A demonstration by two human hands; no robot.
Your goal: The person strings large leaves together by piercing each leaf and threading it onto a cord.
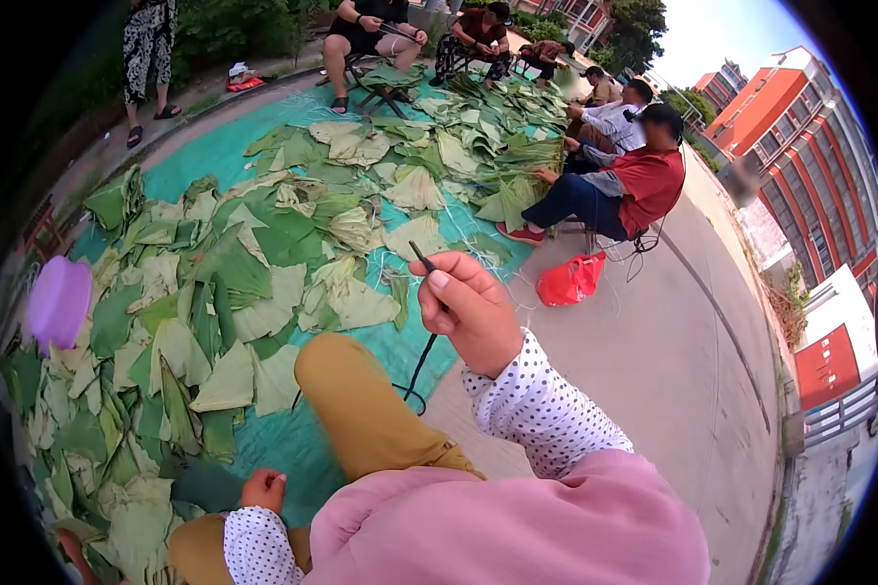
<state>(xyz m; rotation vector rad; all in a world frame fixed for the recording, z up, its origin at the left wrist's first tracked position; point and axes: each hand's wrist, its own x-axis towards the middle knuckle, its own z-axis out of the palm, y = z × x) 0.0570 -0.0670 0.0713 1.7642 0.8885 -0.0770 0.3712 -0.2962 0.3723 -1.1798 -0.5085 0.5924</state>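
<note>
My right hand (473,312) is raised in front of me, pinching the end of a thin black cable (420,375). The cable's dark, narrow tip sticks out above my thumb and finger, and its length hangs in a loop beside my knee. Low on the left, my left hand (264,490) is by my leg, its fingers curled together. Whatever those fingers hold, if anything, I cannot make out. A dark green leaf (207,487) lies just left of that hand. Large green leaves (239,263), many folded, are heaped in front of my knees.
A green ground sheet (293,444) lies beneath the leaves. At the left is a purple plastic basin (59,302). A red plastic bag (570,280) sits on the pavement near a seated person in a red shirt (649,180). Other people sit around the leaves farther back.
</note>
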